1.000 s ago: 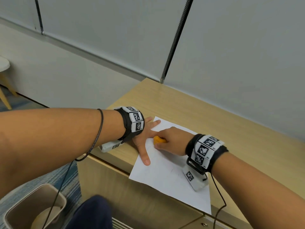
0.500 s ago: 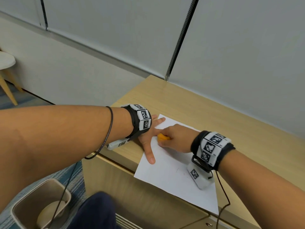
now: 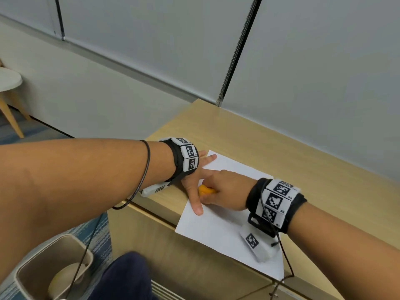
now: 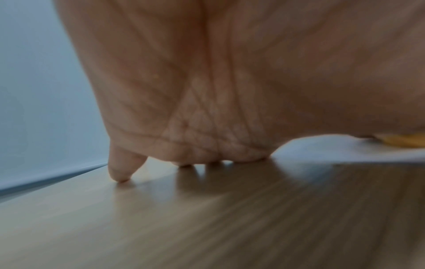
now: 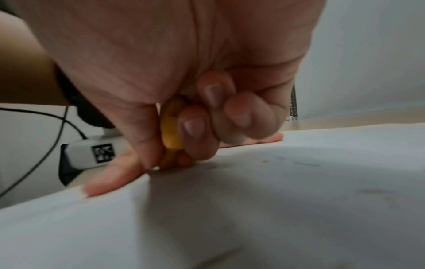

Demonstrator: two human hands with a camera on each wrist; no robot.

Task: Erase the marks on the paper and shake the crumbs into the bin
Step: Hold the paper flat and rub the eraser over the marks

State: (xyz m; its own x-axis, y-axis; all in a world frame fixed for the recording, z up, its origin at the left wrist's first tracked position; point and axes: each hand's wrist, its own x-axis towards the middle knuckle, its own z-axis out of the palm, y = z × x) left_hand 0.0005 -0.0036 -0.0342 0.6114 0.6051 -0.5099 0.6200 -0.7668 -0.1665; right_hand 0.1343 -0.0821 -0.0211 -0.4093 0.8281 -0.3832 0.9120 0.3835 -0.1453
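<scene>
A white sheet of paper (image 3: 218, 230) lies on the wooden desk (image 3: 281, 152), its near edge hanging over the desk's front. My left hand (image 3: 195, 185) lies flat with spread fingers on the sheet's left part, pressing it down. My right hand (image 3: 225, 191) grips an orange eraser (image 3: 205, 190) and presses it on the paper beside the left thumb. In the right wrist view the eraser (image 5: 171, 129) sits between thumb and curled fingers, with faint pencil marks (image 5: 306, 163) on the paper (image 5: 253, 209). The left wrist view shows the palm (image 4: 207, 91) on the desk and a bit of eraser (image 4: 404, 141).
A beige waste bin (image 3: 52, 267) stands on the floor below the desk's left front corner. A grey wall panel (image 3: 303, 72) rises behind the desk. A small round table (image 3: 8, 83) stands far left. A dark-clothed knee (image 3: 127, 276) is beside the bin.
My right hand has slid the eraser a little toward the near side along the left thumb. The left hand still presses the paper in the same place. The head view has shifted slightly.
</scene>
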